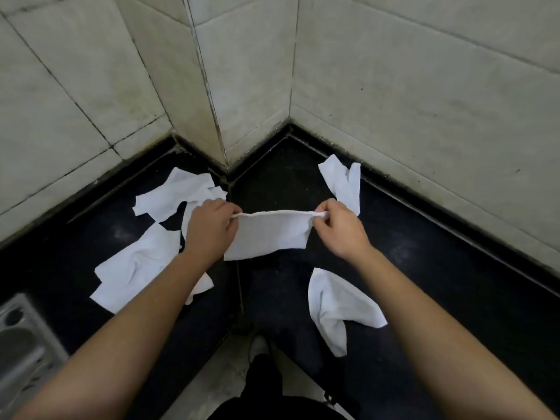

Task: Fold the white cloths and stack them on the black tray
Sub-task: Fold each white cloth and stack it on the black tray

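Above black counter [424, 268] | left hand [212, 228], right hand [339, 230] pinch white cloth [269, 236] by top corners | stretched between

I see the left hand [210, 230] and the right hand [339, 228] each pinching a top corner of a white cloth [268, 234], which hangs stretched between them above the black counter [424, 268]. A crumpled cloth [175, 194] lies at left by the tiled wall [394, 86], and a larger cloth [136, 265] is partly under the left forearm. A far cloth [342, 183] lies behind the right hand, and a near cloth [336, 301] beside the right forearm. A metal fixture [21, 344] shows at lower left.
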{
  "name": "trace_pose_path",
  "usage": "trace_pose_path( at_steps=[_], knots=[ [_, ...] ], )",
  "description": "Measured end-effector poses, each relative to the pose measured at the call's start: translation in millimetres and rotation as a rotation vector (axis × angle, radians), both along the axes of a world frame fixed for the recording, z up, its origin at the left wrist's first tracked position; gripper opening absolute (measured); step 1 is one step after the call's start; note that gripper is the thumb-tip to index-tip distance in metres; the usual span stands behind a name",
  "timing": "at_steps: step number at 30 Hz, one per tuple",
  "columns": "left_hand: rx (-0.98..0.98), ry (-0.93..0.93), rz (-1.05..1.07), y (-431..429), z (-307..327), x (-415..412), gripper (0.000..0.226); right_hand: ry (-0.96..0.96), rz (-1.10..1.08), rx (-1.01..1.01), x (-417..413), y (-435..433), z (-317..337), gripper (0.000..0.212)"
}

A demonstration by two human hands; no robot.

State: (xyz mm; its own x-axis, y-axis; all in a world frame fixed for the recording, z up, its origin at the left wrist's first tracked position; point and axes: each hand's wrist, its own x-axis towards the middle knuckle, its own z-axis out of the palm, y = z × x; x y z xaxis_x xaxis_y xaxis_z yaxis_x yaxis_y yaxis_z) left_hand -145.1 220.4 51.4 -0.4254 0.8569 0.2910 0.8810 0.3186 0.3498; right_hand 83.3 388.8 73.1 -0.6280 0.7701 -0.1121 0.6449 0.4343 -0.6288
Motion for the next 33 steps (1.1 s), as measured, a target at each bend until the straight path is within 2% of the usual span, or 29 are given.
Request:
trace_pose_path(
  at_steps=[6, 10, 14, 18, 20, 22, 24, 27, 30, 33],
  knots=[
    [0.188, 0.106, 0.052, 30.1, 39.0, -24.3, 0.008, 0.159, -0.071, 0.222, -15.8, 29.5, 37.8, 0.005],
    [0.21, 0.126, 0.091, 11.3, 17.2, -8.4, 0.009, 0.168, -0.053, 0.235, -4.3, 19.8, 15.1, 0.006],
    [0.018, 0.107, 0.031, -40.3, -48.1, 23.4, 0.011, -0.058, 0.125, 0.176, 23.4, -13.5, -56.4, 0.016],
    [-0.287, 0.027, -0.026, -89.8, -103.0, 55.6, 0.036, -0.371, 0.373, 0.16, 49.2, -53.3, -117.7, 0.017],
    [-0.39, 0.023, -0.071, -108.2, -118.6, 66.7, 0.038, -0.372, 0.403, 0.199, 60.9, -68.8, -135.4, 0.011],
    [-0.46, 0.014, -0.092, -122.1, -125.7, 75.0, 0.039, -0.305, 0.394, 0.241, 70.2, -76.8, -146.5, 0.017],
    [-0.469, 0.006, -0.101, -130.2, -126.9, 77.7, 0.04, -0.279, 0.395, 0.264, 74.6, -79.2, -150.2, 0.024],
    [-0.461, -0.041, -0.117, -131.9, -126.4, 71.2, 0.038, -0.294, 0.45, 0.194, 73.9, -73.2, -144.2, 0.02],
    [-0.485, -0.217, -0.068, -123.0, -115.0, 61.2, 0.024, -0.356, 0.5, 0.088, 65.3, -57.1, -132.4, 0.028],
    [-0.542, -0.401, 0.022, -107.4, -100.3, 47.8, 0.017, -0.248, 0.285, -0.037, 47.5, -41.2, -119.4, 0.027]
  ],
)
